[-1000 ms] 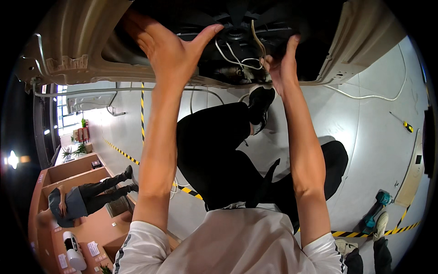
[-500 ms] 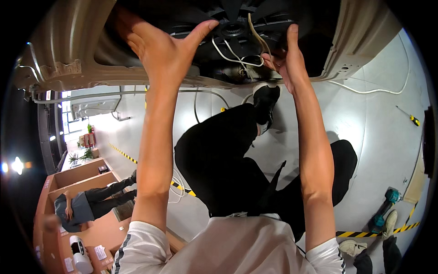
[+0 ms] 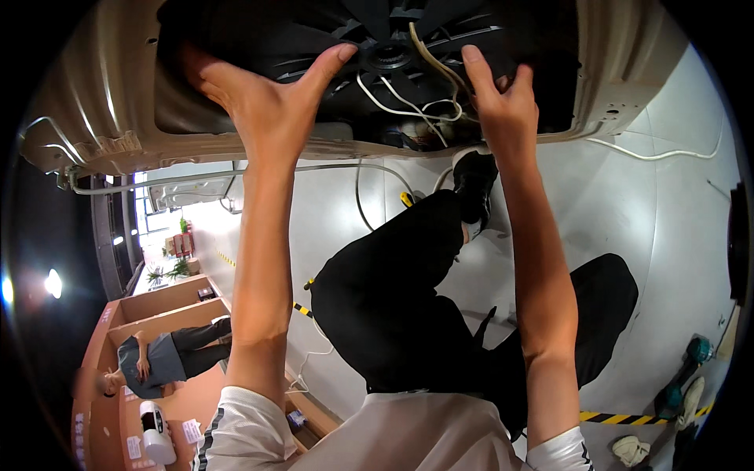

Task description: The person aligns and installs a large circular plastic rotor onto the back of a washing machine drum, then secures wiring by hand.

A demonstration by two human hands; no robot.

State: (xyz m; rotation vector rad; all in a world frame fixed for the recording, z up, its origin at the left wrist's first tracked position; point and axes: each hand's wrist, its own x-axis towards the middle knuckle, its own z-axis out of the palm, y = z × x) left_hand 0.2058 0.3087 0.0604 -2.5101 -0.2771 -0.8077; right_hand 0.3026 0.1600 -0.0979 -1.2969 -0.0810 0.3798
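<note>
My left hand (image 3: 287,90) presses against a dark round plastic part (image 3: 377,23) in the tan metal panel's (image 3: 102,102) recess, thumb and fingers spread, some fingertips lost in shadow. My right hand (image 3: 503,94) is open against the part's right side, thumb up and fingers partly bent. White wires (image 3: 393,98) and a beige cable (image 3: 428,55) hang between my hands, near metal parts low in the recess.
Below are my bent legs, a hose (image 3: 314,167) and a white cord (image 3: 660,151). A teal power tool (image 3: 691,361) and someone's shoes (image 3: 628,451) are at lower right. At lower left a person (image 3: 157,361) appears beside cardboard-coloured partitions (image 3: 141,306).
My left hand sits slightly further left in view. My right hand has changed from fingers near the cable to thumb and fingers higher on the dark part. The surroundings have shifted in view.
</note>
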